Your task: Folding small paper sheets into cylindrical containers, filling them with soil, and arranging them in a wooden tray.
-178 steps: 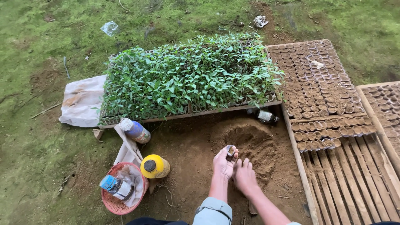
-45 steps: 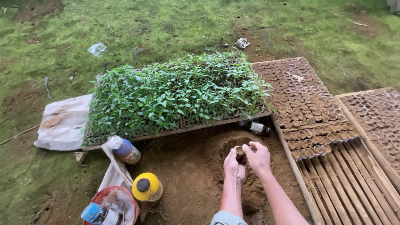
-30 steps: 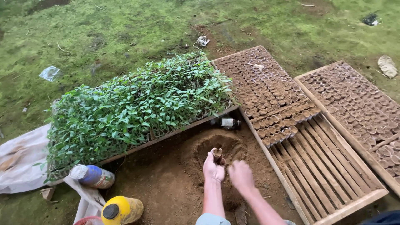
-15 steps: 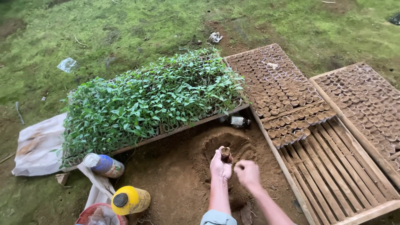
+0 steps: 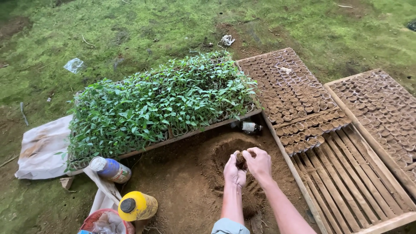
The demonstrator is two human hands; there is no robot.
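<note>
My left hand (image 5: 234, 173) holds a small soil-filled seedling pot (image 5: 239, 157) upright above a hollowed mound of brown soil (image 5: 225, 149). My right hand (image 5: 260, 164) sits on top of the pot, fingers bent over its rim and pressing on the soil. Both hands are close together in front of the mound. To their right lies a wooden slatted tray (image 5: 346, 182) holding rows of filled small pots (image 5: 303, 130) at its far end.
A wooden tray of green seedlings (image 5: 160, 104) stands behind the mound. A dark bottle (image 5: 249, 127) lies between the trays. At left are a blue can (image 5: 110, 169), a yellow jug (image 5: 136, 206), a red basket (image 5: 102, 221) and a white sack (image 5: 41, 147). Another pot tray (image 5: 381, 108) is at far right.
My right hand has come up from beside the pot and now covers its top. The left hand keeps hold of the pot over the mound. The view shifted slightly.
</note>
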